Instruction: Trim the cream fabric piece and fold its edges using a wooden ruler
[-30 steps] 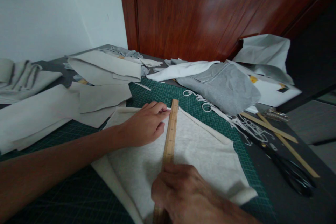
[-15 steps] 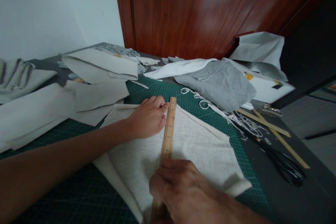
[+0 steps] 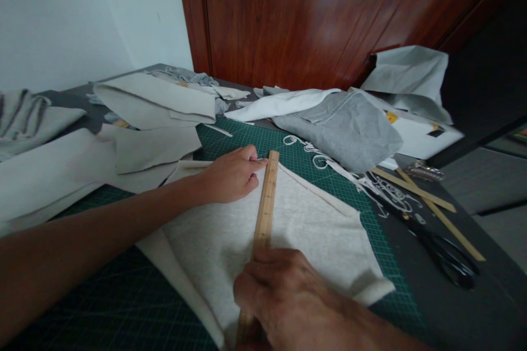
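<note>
A: Ruler first. Where, and how does it handle?

B: Wooden ruler [image 3: 266, 208], flat on pale cloth [image 3: 317, 219], far tip just past the cloth's far edge. Probably light, stiff, prone to slide on fabric. Best hold: near end gripped, fingertip steadying the far end.

A: Cloth?

B: On the green cutting mat [image 3: 247, 138], short of the mat's far edge; one corner sits just inside the mat's right edge. Looks soft, light, floppy. Likely rucks or stretches if dragged, so press flat, don't tug. Folded edges seem the easiest grab.

A: Hands?

B: Right hand [image 3: 280, 290]: wrapped round the ruler's near part, knuckles up, forearm in from lower right. Left hand [image 3: 234, 175]: reaching across from the left, back up, resting at the cloth's far edge. Index stretched toward the ruler's far end, others curled.

A: Left pinching cloth?

B: Can't tell; fingertips are partly hidden. Ruler contact unclear too.
</note>
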Demonstrator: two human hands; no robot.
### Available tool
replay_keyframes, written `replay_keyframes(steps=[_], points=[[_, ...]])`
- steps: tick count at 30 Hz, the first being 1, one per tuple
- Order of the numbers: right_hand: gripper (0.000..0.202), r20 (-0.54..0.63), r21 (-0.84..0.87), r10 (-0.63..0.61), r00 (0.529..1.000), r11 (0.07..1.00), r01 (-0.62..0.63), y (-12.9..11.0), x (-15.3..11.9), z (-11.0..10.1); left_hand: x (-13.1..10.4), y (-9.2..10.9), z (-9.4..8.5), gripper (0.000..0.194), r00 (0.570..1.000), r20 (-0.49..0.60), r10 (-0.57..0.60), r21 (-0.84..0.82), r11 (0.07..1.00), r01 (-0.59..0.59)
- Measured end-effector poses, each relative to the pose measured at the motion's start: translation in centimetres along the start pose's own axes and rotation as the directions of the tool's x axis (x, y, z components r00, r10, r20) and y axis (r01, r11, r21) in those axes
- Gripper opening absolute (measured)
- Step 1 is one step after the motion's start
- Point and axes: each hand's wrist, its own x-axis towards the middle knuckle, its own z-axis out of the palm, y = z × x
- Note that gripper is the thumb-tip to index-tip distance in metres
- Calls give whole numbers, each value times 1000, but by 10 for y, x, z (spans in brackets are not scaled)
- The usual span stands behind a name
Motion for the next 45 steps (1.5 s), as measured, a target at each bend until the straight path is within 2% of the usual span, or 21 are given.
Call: replay_keyframes(steps=[4,7,10,15,22,26,28,33,36,41,45], points=[[54,20,19,18,1000,1000,-18,-1,0,-1,4,8,2,49,1000,7,-28,112,993,27],[54,-3,22,19,1000,1000,-19,-4,0,-3,6,12,3,44,997,5,-72,179,981,70],[51,-25,14,15,1000,1000,-14,-5,1,-4,5,10,5,34,993,-44,-110,87,990,113],[55,11,5,14,1000,1000,-14,-2,1,-2,2,1,10,39,993,-116,15,-110,994,-28],[55,17,14,3,1000,1000,-4,0,0,2,9,-1,15,44,996,-86,-36,-87,996,28],[55,-21,41,15,1000,999,-14,-4,0,-4,7,3,10,43,992,-105,-71,-146,988,56],[53,-24,43,25,999,999,-24,-5,1,-7,4,6,7,46,992,-112,-51,-178,983,30],[58,-7,25,4,1000,1000,-3,-5,2,-6,1,13,2,45,997,-51,54,-68,996,-58],[58,-37,35,6,999,999,-5,-4,2,-3,2,18,3,44,999,-41,32,-24,999,-33],[58,-3,35,-2,1000,999,3,-3,2,-3,3,18,7,39,996,-88,10,6,1000,-9],[60,-43,37,-27,999,999,29,-1,2,0,2,17,10,37,992,-120,26,14,1000,-24]])
